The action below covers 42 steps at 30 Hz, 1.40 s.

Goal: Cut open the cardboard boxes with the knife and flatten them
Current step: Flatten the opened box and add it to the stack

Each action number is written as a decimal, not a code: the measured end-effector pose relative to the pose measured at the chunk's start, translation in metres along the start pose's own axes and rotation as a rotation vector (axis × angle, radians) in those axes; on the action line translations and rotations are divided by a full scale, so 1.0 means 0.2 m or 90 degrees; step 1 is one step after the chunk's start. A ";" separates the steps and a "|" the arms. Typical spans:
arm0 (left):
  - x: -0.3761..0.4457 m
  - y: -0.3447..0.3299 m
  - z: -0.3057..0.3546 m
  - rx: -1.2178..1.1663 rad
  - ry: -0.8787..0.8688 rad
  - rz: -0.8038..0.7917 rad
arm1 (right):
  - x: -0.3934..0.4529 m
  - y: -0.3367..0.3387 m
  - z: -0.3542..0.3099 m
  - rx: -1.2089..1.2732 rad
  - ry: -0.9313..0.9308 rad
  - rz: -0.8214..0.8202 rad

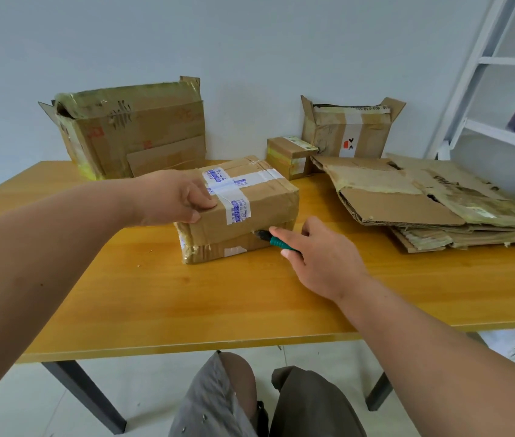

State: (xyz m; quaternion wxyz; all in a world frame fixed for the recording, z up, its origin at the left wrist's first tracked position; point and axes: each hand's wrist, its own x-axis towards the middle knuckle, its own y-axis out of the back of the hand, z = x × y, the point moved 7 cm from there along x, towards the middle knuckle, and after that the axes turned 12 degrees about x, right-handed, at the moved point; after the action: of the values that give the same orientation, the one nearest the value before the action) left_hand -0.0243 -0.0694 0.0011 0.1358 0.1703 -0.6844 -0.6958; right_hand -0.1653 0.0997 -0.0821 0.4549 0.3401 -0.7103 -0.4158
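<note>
Resting near table centre, taped cardboard box [237,209]: sealed, white printed tape crossing its top.
Left hand [180,197]: fingers curled over the box's top left edge, gripping it.
Right hand [316,250]: wrapped round a green-handled knife [273,240], tip at the box's side seam.
Table [186,294]: yellow wood; bare room toward the near edge.
Flattened cardboard stack [432,203]: right side.
Large open box [130,127], small sealed box [290,156], open box [350,127]: along the wall.

Pale wall [249,42] behind a yellow wooden table [186,294], white shelving [502,89] at right, light tiled floor [29,414].
</note>
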 end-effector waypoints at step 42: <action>0.02 -0.04 0.18 0.313 -0.004 0.050 | -0.14 0.03 0.25 -0.068 -0.320 0.001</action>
State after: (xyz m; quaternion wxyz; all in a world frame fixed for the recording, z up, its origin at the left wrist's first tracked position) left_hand -0.0428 -0.0392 -0.0070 0.1151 0.1694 -0.8395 -0.5032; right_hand -0.2019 0.1406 -0.0990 0.2817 0.2014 -0.7783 -0.5238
